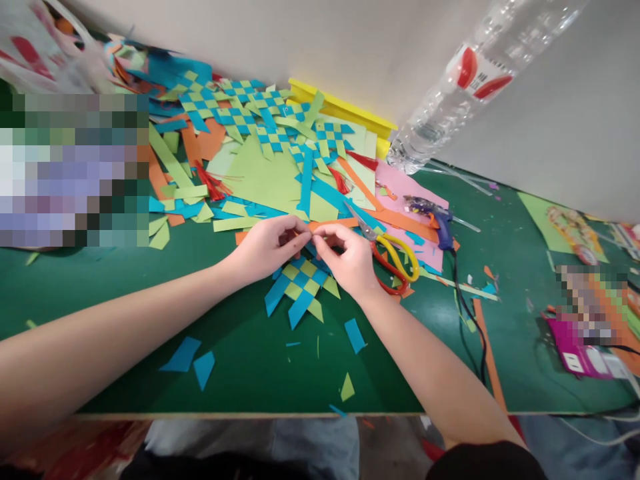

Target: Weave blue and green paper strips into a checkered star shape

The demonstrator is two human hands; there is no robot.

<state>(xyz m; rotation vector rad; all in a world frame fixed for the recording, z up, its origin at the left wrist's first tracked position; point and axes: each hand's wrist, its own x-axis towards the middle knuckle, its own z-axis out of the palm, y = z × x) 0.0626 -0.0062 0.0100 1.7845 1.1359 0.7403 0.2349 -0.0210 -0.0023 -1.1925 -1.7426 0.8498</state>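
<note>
Two hands work one woven paper piece (301,287) on the green surface (240,360): left hand (267,245) and right hand (347,257) pinch its top edge. Its blue-green weave looks nearly complete, ends untrimmed; several finished weaves (250,113) lie behind.

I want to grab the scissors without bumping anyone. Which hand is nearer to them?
The right hand: it sits just left of the scissors, almost touching the blades. The left hand is farther left, beyond the right one.
</note>
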